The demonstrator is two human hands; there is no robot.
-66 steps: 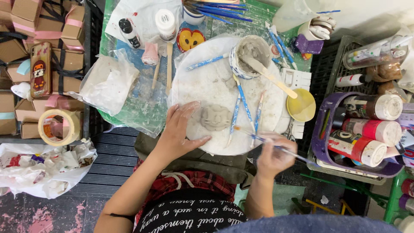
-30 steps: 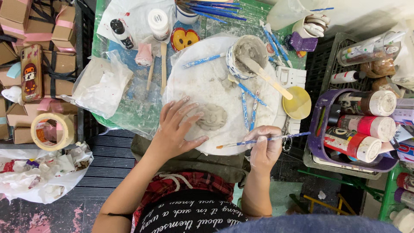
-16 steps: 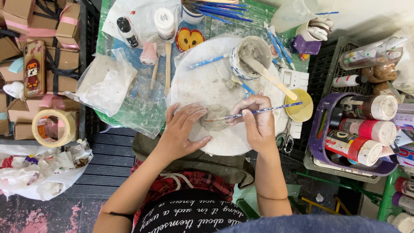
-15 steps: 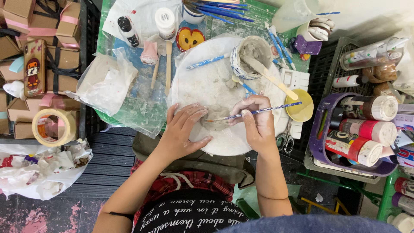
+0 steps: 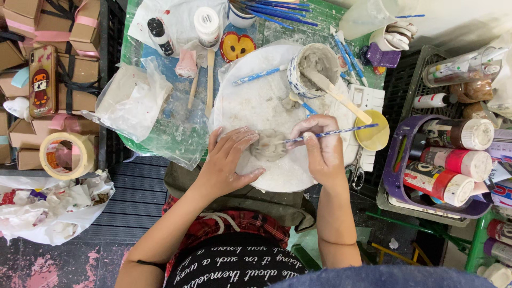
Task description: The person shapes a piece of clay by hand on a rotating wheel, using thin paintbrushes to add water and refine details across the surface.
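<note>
- Grey clay lump (image 5: 269,145) lies on the white plate (image 5: 242,90), near its front rim, between the two hands.
- Left hand (image 5: 226,162): it has stayed flat beside the lump since 2.2 s ago, fingers spread, fingertips touching the lump's left edge. This grip is apart; it steadies, it does not clamp.
- Right hand (image 5: 320,146): 1.0 s ago it was off the plate's front-right edge; it has since moved in and now rests at the lump's right side. Its grip is clamped on the blue brush (image 5: 333,133), tip end at the lump, shaft pointing right toward the yellow dish (image 5: 373,137).
- Meaning, as a judgement: both hands have closed on the lump, so the work has passed from reaching to tooling the clay surface.
- Edges: the lump sits close to the plate's near rim; the plate overhangs the front of the green desk (image 5: 320,10), above the person's lap.
- Obstacles behind: the cup (image 5: 312,66) of grey slurry with a wooden stick (image 5: 341,98), and a second blue brush (image 5: 261,76) lying on the plate.
- Obstacles right: scissors (image 5: 354,170) and the purple basket (image 5: 394,176) of paint tubes, near the right wrist.
- Open room: bare plate surface behind and left of the lump; plastic sheet (image 5: 136,101) further left, well apart.
</note>
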